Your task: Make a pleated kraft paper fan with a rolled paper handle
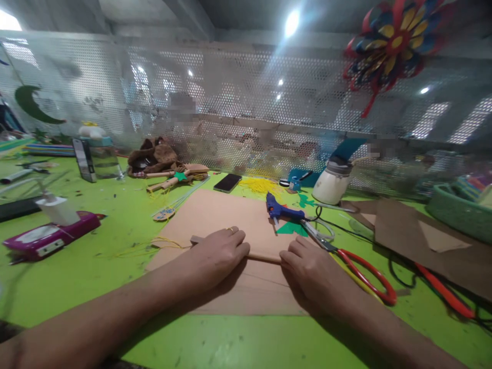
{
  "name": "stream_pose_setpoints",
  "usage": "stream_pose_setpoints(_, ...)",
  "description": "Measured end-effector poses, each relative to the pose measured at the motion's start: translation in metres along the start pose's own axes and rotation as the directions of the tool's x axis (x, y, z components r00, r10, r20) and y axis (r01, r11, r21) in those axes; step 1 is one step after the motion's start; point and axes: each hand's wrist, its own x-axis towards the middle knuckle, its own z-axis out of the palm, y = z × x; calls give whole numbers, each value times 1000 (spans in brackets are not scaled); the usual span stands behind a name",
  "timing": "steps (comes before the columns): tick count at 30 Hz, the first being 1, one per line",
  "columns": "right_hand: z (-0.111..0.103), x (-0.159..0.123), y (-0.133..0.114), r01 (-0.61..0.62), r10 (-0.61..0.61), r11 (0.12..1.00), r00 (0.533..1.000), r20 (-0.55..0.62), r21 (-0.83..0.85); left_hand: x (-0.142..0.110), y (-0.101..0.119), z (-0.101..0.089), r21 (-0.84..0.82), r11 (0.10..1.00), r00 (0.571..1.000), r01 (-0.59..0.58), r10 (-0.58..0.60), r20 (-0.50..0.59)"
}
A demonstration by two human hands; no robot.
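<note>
A thin brown rod [265, 258], which looks like rolled paper, lies across a large sheet of brown paper [226, 207]. My left hand [221, 251] is closed over its left part, with a grey-brown end poking out past the fingers. At the right end, my right hand [307, 264] pinches it with bent fingers. Both hands rest low on the sheet. Just beyond my right hand lie a blue glue gun [284, 209], a green paper scrap [292, 228] and red-handled scissors [369, 277].
A phone [227, 183] and yellow paper shreds [259, 186] lie behind the sheet. A purple power strip [52, 238] is on the left. Brown cardboard [403, 230], a white jar [331, 184] and a green basket [457, 212] stand right. Black cable runs near the scissors.
</note>
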Motion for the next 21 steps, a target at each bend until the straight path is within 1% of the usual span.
stream_pose_setpoints(3, -1, -6, -8, 25, -25, 999, 999, -20, 21, -6, 4, 0, -11, 1000, 999, 20, -21, -38)
stream_pose_setpoints(5, -2, -11, -13, 50, -48, 998, 998, -39, 32, -9, 5, 1, -15, 1000, 999, 6, -7, -51)
stream_pose_setpoints(9, -1, -17, -19, 114, -111, 993, 990, -83, 33, -13, 3, 4, -1, 998, 998, -60, 60, -22)
stream_pose_setpoints(13, 1, -20, -22, 164, -160, 986, 982, -100, 36, -15, 4, 7, 15, 999, 999, -34, 34, -3)
stream_pose_setpoints(17, -2, -22, -22, 151, -142, 981, 986, -84, 119, -19, 7, 12, 64, 998, 1000, 13, -12, -6)
stream_pose_setpoints(21, -5, -21, -19, 105, -102, 981, 994, -29, 165, -21, 11, 10, 88, 996, 999, -18, 16, 29)
